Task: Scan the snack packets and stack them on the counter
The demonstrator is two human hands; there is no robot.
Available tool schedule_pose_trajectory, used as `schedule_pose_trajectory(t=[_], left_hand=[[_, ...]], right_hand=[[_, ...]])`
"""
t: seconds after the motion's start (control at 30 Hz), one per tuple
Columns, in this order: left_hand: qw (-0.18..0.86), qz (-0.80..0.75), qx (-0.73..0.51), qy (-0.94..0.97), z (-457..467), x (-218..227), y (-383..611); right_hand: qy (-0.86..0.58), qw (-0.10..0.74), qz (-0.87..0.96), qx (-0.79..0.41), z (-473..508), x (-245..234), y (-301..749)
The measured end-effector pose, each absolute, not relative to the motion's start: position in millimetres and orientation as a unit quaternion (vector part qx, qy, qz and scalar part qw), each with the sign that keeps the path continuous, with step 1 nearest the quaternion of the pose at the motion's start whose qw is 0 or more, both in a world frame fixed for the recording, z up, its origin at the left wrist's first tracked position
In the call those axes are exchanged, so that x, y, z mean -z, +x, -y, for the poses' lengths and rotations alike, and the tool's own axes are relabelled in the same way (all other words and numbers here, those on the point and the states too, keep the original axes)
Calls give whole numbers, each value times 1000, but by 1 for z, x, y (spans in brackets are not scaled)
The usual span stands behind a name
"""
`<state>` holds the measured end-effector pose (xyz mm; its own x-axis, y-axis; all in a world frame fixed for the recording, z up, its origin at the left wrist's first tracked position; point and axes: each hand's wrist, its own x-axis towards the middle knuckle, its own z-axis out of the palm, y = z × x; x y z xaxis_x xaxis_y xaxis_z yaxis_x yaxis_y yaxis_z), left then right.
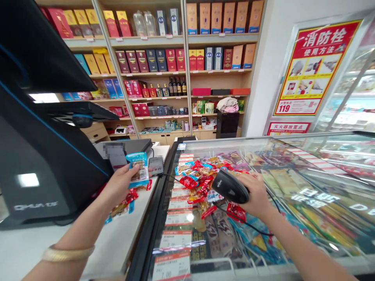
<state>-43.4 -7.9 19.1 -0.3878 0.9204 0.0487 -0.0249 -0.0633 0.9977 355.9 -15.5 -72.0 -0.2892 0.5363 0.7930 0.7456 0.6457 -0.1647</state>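
My left hand [119,183] is closed on a small light-blue snack packet [138,168], held up over the white counter [26,249] beside the black register. My right hand [255,195] grips a black handheld barcode scanner [230,186] above the glass freezer lid, its head aimed left toward the packet. The scanner's black cable [249,224] trails across the glass. A heap of small red and blue snack packets [199,175] lies on the glass just behind the scanner. More red packets [124,205] lie on the counter under my left hand.
A black checkout terminal [41,156] fills the left side. The glass-topped freezer [307,203] holds packaged goods, with price labels [178,218] along its left edge. Shelves of boxed goods and bottles [164,62] line the back wall. A red fire-safety poster [315,66] hangs at right.
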Motion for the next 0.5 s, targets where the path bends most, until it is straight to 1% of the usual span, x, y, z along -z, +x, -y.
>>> schedule_pose_trajectory(t=[0.1, 0.23, 0.33, 0.5], left_hand=[[487, -512, -625, 333, 0, -11, 5], [558, -469, -618, 294, -13, 0, 52], [594, -454, -601, 283, -20, 9, 74], [610, -457, -584, 280, -24, 18, 88]], right_hand=[[-395, 447, 797, 97, 20, 65, 351], [-395, 437, 805, 71, 23, 58, 347], [-403, 421, 811, 50, 24, 56, 346], [-420, 394, 817, 31, 22, 57, 345]])
